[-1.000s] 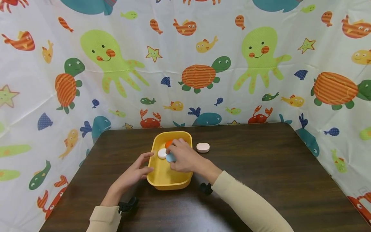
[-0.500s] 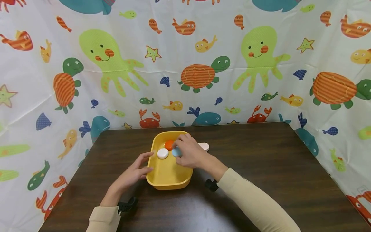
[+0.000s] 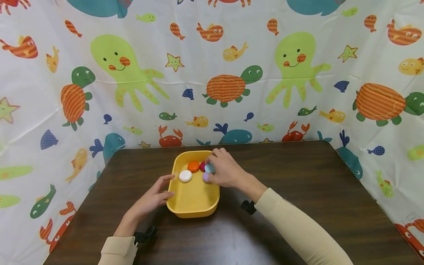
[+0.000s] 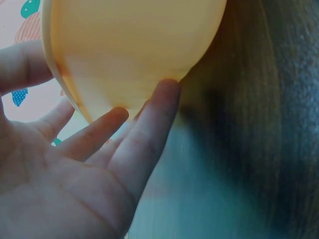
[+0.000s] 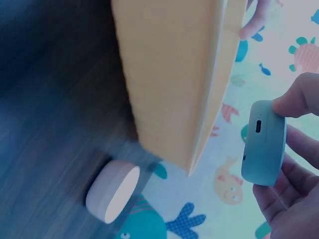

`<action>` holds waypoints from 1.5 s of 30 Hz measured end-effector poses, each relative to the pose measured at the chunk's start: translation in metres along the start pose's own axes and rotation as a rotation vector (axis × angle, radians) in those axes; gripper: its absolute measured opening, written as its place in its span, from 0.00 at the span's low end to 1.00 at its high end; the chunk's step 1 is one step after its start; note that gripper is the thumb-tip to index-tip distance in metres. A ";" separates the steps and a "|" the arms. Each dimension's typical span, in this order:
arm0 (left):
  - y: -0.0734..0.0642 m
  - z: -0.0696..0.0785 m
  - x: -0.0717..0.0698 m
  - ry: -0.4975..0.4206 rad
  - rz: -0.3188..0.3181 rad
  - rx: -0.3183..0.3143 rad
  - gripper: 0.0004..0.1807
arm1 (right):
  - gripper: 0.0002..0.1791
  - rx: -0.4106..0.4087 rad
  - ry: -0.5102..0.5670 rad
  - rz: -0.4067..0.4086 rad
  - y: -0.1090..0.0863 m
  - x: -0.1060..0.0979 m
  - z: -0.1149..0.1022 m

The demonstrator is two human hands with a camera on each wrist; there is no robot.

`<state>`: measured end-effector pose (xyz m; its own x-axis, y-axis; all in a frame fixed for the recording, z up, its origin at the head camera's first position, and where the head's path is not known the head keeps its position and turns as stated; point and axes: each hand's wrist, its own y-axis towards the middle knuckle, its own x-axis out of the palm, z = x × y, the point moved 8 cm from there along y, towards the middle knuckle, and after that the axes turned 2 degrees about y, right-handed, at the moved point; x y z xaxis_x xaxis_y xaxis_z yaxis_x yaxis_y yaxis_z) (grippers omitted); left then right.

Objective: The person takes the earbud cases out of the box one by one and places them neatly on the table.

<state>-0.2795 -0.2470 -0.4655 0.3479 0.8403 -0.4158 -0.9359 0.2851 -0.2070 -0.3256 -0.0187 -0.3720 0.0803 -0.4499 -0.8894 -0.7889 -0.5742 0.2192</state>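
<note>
In the head view my right hand (image 3: 225, 171) pinches a light blue earbud charging case (image 3: 209, 168) above the right part of a yellow plastic bin (image 3: 193, 210). Its small port slot shows in the right wrist view, where the case (image 5: 263, 144) hangs above the rim between thumb and fingers. Inside the bin lie rounded cases: white (image 3: 185, 176), orange (image 3: 193, 166), magenta (image 3: 202, 166) and lilac (image 3: 205, 177), the last two partly covered. My left hand (image 3: 154, 193) touches the bin's left side with extended fingers, seen closely in the left wrist view (image 4: 89, 164).
A pale pink case (image 5: 112, 191) stands on the table beside the bin in the right wrist view; my right hand hides it in the head view. The dark wooden table (image 3: 298, 184) meets a sea-animal curtain (image 3: 185, 81) at its back edge.
My right hand has carried the light blue case rightward and a little back, from the bin's middle to its right side. The magenta and lilac cases have come into view. My left hand stays put.
</note>
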 end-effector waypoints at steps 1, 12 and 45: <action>0.000 0.000 0.000 -0.004 0.001 0.000 0.36 | 0.21 0.003 -0.003 0.004 0.000 -0.001 0.002; 0.000 -0.001 0.000 -0.012 -0.003 0.009 0.36 | 0.20 0.009 -0.045 0.044 -0.001 -0.009 0.024; 0.000 0.001 0.000 -0.001 -0.005 0.004 0.35 | 0.18 0.179 -0.011 0.067 -0.010 -0.019 0.099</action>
<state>-0.2796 -0.2468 -0.4649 0.3524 0.8396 -0.4135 -0.9344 0.2911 -0.2052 -0.3798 0.0635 -0.3975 0.0183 -0.4745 -0.8801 -0.8881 -0.4120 0.2037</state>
